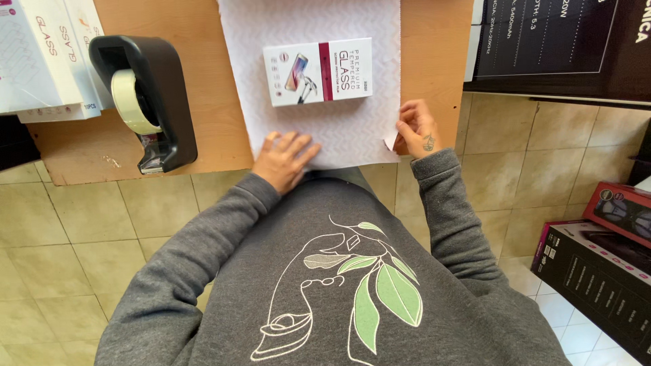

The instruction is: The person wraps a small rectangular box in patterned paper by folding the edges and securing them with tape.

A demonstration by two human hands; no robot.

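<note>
A white sheet of patterned wrapping paper [339, 129] lies on a wooden table [434, 61]. A flat white box with a dark red stripe [318, 71] rests on the paper's middle. My left hand [283, 157] lies flat on the paper's near edge, fingers spread, holding nothing. My right hand [417, 129] pinches the paper's near right corner, which is lifted a little off the table. Grey sleeves cover both arms.
A black tape dispenser [150, 102] with a roll of clear tape stands at the table's left. White boxes [47, 57] are stacked at the far left. Dark cartons [597, 264] sit on the tiled floor at right. A black box [556, 41] stands beyond the table's right edge.
</note>
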